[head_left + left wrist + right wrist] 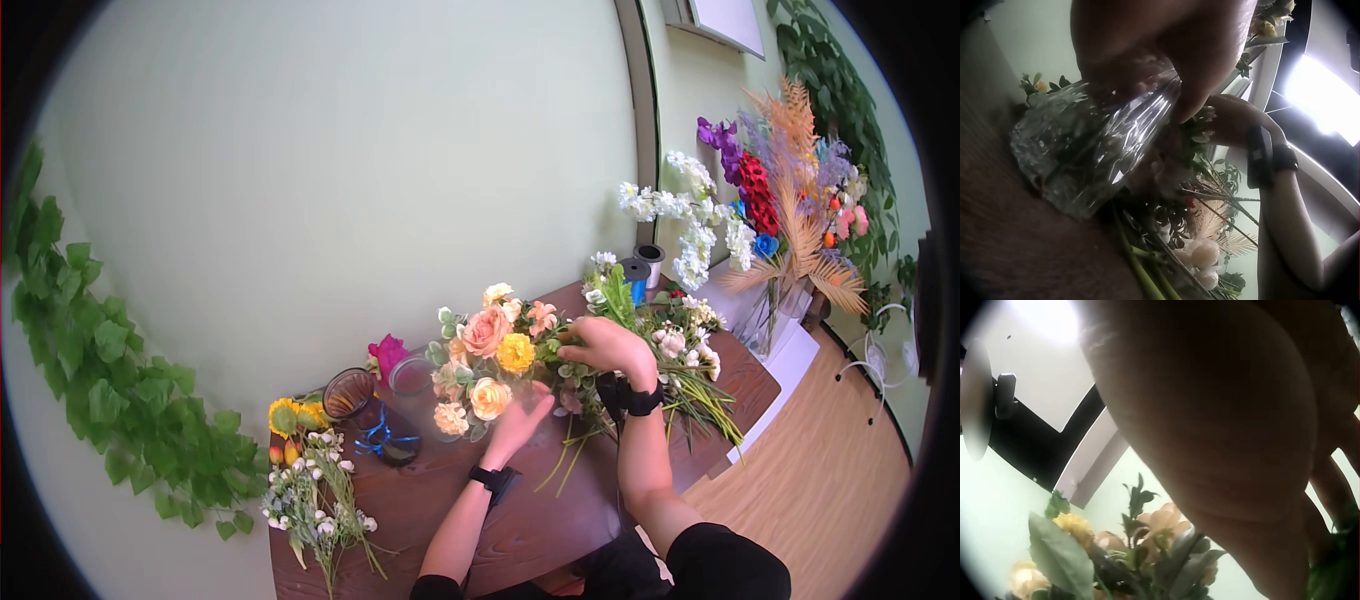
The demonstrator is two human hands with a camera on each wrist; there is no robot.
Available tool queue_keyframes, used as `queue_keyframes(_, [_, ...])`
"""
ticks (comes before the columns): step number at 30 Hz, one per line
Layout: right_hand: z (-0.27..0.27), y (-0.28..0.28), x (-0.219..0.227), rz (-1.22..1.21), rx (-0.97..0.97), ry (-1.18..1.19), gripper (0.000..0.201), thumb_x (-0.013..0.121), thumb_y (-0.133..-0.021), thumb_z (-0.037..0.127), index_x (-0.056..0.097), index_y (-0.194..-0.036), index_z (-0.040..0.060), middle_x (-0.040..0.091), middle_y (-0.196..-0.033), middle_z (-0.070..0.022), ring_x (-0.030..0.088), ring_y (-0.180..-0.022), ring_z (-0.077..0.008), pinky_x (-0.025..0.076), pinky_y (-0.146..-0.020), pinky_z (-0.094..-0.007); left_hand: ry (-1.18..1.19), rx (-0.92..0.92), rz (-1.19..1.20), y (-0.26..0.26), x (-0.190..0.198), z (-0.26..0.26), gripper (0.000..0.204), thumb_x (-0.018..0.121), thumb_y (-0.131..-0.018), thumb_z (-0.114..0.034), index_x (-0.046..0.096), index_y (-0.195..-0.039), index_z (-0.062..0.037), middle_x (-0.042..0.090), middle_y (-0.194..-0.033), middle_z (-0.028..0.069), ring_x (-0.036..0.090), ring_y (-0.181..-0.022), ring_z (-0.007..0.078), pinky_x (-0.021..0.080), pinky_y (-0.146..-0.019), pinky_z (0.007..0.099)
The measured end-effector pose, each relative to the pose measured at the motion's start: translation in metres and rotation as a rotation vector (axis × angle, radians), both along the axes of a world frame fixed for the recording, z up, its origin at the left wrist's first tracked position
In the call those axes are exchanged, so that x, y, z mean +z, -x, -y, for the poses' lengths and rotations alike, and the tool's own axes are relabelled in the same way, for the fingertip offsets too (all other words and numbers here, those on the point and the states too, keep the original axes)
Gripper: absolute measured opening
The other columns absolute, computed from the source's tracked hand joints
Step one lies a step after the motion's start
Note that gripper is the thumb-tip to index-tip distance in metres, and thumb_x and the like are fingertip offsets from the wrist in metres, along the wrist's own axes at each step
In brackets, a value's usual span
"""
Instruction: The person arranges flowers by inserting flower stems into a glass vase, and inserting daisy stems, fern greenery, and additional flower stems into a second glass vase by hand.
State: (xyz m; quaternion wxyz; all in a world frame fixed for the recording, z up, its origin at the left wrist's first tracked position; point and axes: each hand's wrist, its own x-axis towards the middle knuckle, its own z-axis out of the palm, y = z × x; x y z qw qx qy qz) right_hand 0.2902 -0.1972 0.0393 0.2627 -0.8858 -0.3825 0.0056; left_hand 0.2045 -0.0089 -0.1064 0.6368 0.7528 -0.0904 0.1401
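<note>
My left hand point(522, 418) grips the neck of a clear faceted glass vase point(1063, 162), largely hidden in the head view by the flowers above it. Out of the vase spreads a bouquet with a peach rose point(487, 331), a yellow flower point(516, 353) and a cream rose point(491, 398). On the bouquet's right side, my right hand point(612, 350) reaches in from above. Its bent fingers pinch a leafy green sprig point(549, 351) there. Leaves and a peach bloom point(1166, 522) show below this hand in the right wrist view.
Loose stems point(700, 405) with pale blooms lie on the brown table point(400, 520) at right. A dark vase with blue ribbon point(385, 440), a glass jar point(411, 375) and small white flowers point(320, 490) are at left. Ribbon spools point(650, 262) stand behind. A tall arrangement point(790, 200) stands far right.
</note>
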Motion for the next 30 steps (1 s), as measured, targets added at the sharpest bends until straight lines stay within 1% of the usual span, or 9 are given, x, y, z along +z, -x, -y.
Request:
queue_keyframes(2, [-0.001,0.006,0.011,-0.019,0.0,0.012,0.036,0.07,-0.083,0.03,0.068,-0.105,0.001,0.067,-0.101,-0.0195,0.063,-0.095,-0.0354,0.05,-0.083,-0.0413,-0.039,-0.027,-0.068,-0.001,-0.005,-0.002,0.025,0.064,-0.093,-0.025,0.056,-0.109,-0.0069,0.06,-0.094,0.0015,0.058,-0.092,0.0115,0.045,-0.085,0.0272])
queue_keyframes(6, [0.004,-0.001,0.006,0.003,-0.002,0.026,0.034,0.07,-0.08,0.024,0.068,-0.106,0.0009,0.067,-0.102,-0.0186,0.063,-0.097,-0.0349,0.05,-0.086,-0.0403,-0.017,-0.032,-0.049,0.0,-0.003,0.0,0.025,0.063,-0.094,-0.025,0.056,-0.108,-0.0062,0.06,-0.095,0.0015,0.057,-0.092,0.0115,0.045,-0.085,0.0273])
queue_keyframes(8, [0.009,-0.003,0.004,0.015,-0.021,0.018,0.035,0.07,-0.08,0.023,0.067,-0.107,0.0009,0.067,-0.103,-0.0185,0.063,-0.098,-0.0347,0.05,-0.086,-0.04,0.012,-0.005,0.0,0.0,0.0,0.002,0.017,0.065,-0.092,-0.014,0.059,-0.104,-0.0035,0.059,-0.088,-0.0022,0.056,-0.083,0.0058,0.046,-0.076,0.0227])
queue_keyframes(12, [0.018,-0.003,0.005,0.02,-0.081,-0.015,0.037,0.071,-0.079,0.021,0.065,-0.109,0.0008,0.067,-0.106,-0.0183,0.063,-0.101,-0.0339,0.049,-0.088,-0.0392,0.012,-0.018,0.002,0.002,0.002,0.001,0.017,0.065,-0.092,-0.014,0.059,-0.104,-0.0034,0.06,-0.089,-0.002,0.056,-0.084,0.0058,0.046,-0.076,0.0226])
queue_keyframes(14, [0.021,-0.002,0.008,0.012,-0.108,0.006,0.037,0.071,-0.079,0.021,0.065,-0.11,0.0007,0.067,-0.107,-0.0182,0.063,-0.101,-0.0337,0.049,-0.089,-0.0391,0.02,-0.053,-0.064,0.002,0.003,0.0,0.024,0.063,-0.093,-0.025,0.057,-0.107,-0.0064,0.059,-0.095,0.0004,0.056,-0.091,0.0102,0.044,-0.084,0.0264])
queue_keyframes(15, [0.023,-0.001,0.009,0.004,-0.134,0.028,0.038,0.071,-0.079,0.021,0.065,-0.111,0.0007,0.067,-0.107,-0.0182,0.063,-0.102,-0.0335,0.049,-0.089,-0.039,0.017,-0.056,-0.065,0.001,0.0,0.0,0.024,0.063,-0.093,-0.025,0.057,-0.107,-0.0064,0.059,-0.095,0.0004,0.056,-0.091,0.0102,0.044,-0.084,0.0264])
queue_keyframes(17, [0.025,0.004,0.014,-0.005,-0.143,0.026,0.038,0.07,-0.08,0.021,0.065,-0.111,0.0006,0.067,-0.107,-0.0182,0.063,-0.102,-0.0336,0.049,-0.089,-0.039,0.022,-0.018,-0.011,-0.003,-0.004,0.0,0.017,0.066,-0.091,-0.013,0.06,-0.104,-0.0041,0.061,-0.089,-0.0021,0.057,-0.085,0.0053,0.046,-0.076,0.0224])
queue_keyframes(24, [0.028,0.006,0.014,-0.005,-0.134,0.014,0.037,0.069,-0.081,0.024,0.065,-0.11,0.0005,0.067,-0.106,-0.0189,0.063,-0.101,-0.0346,0.049,-0.088,-0.0396,0.027,-0.046,-0.062,0.001,0.001,-0.001,0.018,0.068,-0.089,-0.011,0.06,-0.104,-0.0048,0.061,-0.089,-0.0023,0.057,-0.086,0.0051,0.046,-0.076,0.0221])
queue_keyframes(30, [0.033,0.006,0.008,0.045,-0.166,0.006,0.035,0.069,-0.081,0.024,0.065,-0.108,0.0011,0.067,-0.104,-0.0181,0.063,-0.098,-0.0351,0.049,-0.086,-0.0403,0.016,-0.06,-0.063,0.001,-0.001,-0.002,0.02,0.069,-0.086,-0.005,0.06,-0.104,-0.0055,0.062,-0.094,-0.0013,0.056,-0.088,0.0056,0.046,-0.079,0.022])
